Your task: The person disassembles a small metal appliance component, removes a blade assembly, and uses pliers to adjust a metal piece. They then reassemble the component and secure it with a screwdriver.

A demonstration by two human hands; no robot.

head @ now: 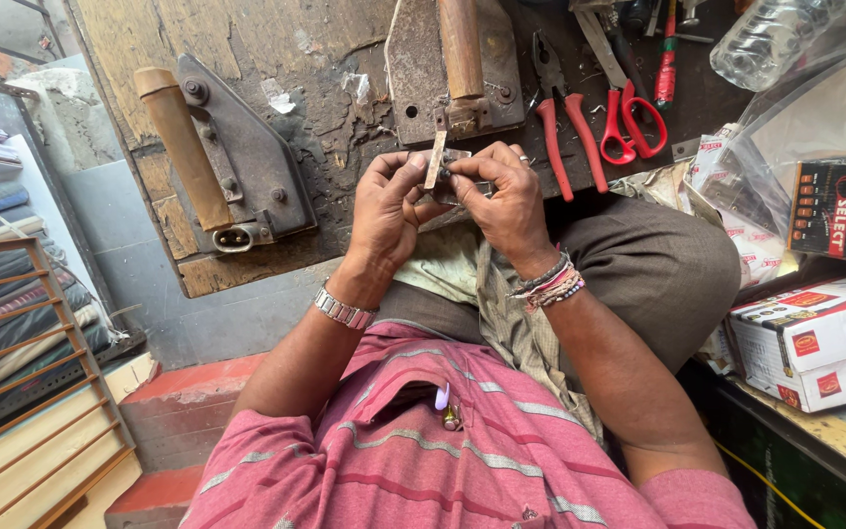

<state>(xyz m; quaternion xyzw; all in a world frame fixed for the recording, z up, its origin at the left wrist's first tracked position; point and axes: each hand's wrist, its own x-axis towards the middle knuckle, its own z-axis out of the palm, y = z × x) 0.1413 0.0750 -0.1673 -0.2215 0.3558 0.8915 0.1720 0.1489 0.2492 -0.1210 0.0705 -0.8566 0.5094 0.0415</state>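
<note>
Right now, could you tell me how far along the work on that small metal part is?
In hand: both the left hand and right hand pinch a small metal strip beside the lever press. Nothing finished shows. The pliers and scissors lie untouched.

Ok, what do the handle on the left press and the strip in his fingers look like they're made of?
The handle looks like bare, worn wood: tan and matte. The strip, pinched by the left hand and right hand, seems to be thin metal, pale with a dull sheen.
</note>
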